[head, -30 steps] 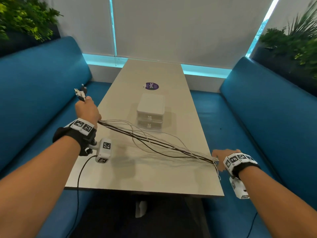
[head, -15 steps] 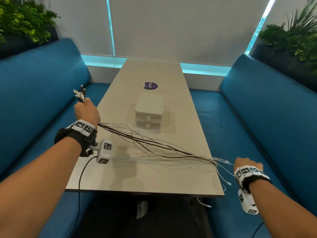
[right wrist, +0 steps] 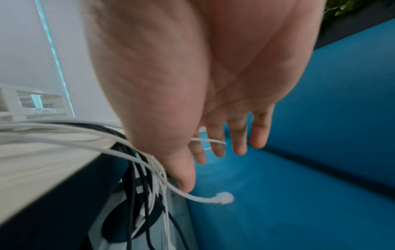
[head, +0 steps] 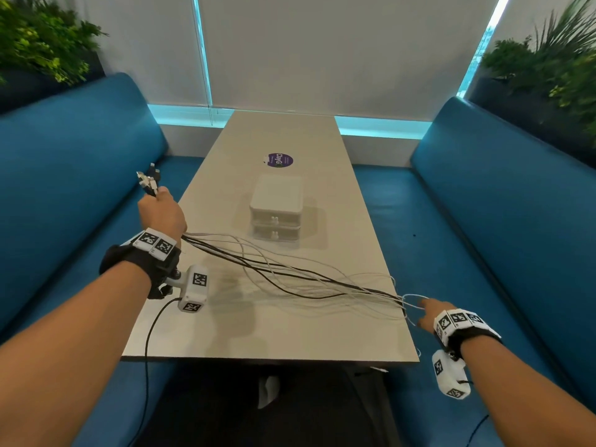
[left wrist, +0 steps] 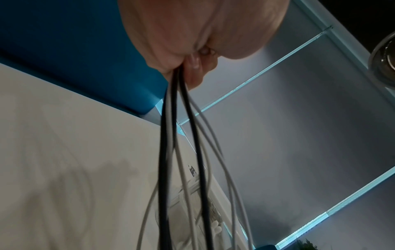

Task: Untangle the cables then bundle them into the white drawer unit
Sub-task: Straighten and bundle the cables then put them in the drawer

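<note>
Several cables blurred at table edge, ends hidden below

Cables drop out of sight below the table edge; right wrist view motion-blurred.

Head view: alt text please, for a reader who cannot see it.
A person's left hand grips one end of a bundle of black and white cables stretched across a table, while the right hand reaches their far ends. A closed white drawer unit sits behind.
</note>
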Demonstrator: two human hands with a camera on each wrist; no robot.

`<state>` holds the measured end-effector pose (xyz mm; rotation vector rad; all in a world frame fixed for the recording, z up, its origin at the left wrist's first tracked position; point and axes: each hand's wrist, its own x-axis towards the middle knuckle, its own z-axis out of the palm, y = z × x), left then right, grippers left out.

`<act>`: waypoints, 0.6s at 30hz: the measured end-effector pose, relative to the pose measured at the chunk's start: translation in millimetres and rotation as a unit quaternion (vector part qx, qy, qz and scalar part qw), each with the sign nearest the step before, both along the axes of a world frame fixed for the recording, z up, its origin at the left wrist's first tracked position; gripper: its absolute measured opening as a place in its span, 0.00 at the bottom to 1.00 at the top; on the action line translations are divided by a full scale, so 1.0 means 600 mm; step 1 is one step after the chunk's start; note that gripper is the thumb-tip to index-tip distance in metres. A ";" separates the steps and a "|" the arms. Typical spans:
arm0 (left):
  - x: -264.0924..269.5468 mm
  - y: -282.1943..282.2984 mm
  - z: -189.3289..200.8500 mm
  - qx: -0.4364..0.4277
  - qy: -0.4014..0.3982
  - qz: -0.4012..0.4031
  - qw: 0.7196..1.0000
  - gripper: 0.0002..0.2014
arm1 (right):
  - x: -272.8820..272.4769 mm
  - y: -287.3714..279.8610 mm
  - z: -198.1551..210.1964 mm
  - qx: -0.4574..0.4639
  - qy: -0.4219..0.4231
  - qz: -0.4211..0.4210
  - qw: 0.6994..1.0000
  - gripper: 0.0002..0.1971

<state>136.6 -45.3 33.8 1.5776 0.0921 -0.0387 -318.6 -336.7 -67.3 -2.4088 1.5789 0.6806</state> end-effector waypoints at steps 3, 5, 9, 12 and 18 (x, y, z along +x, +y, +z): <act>-0.005 -0.004 0.006 -0.019 -0.002 0.004 1.000 0.15 | -0.017 -0.025 -0.040 -0.017 -0.020 -0.072 0.997 0.38; -0.008 -0.009 0.006 -0.015 -0.007 0.004 1.000 0.14 | -0.023 -0.027 -0.048 -0.035 -0.006 -0.117 0.993 0.41; -0.017 -0.026 0.003 -0.010 -0.017 -0.006 1.000 0.12 | -0.020 0.011 -0.016 -0.066 0.058 -0.089 0.992 0.23; -0.012 -0.024 0.010 -0.019 -0.018 -0.002 1.000 0.13 | -0.019 0.008 -0.028 -0.056 0.070 -0.085 0.992 0.21; 0.010 -0.006 0.017 -0.021 -0.010 0.014 1.000 0.14 | -0.046 -0.035 -0.060 -0.031 0.025 -0.102 0.994 0.18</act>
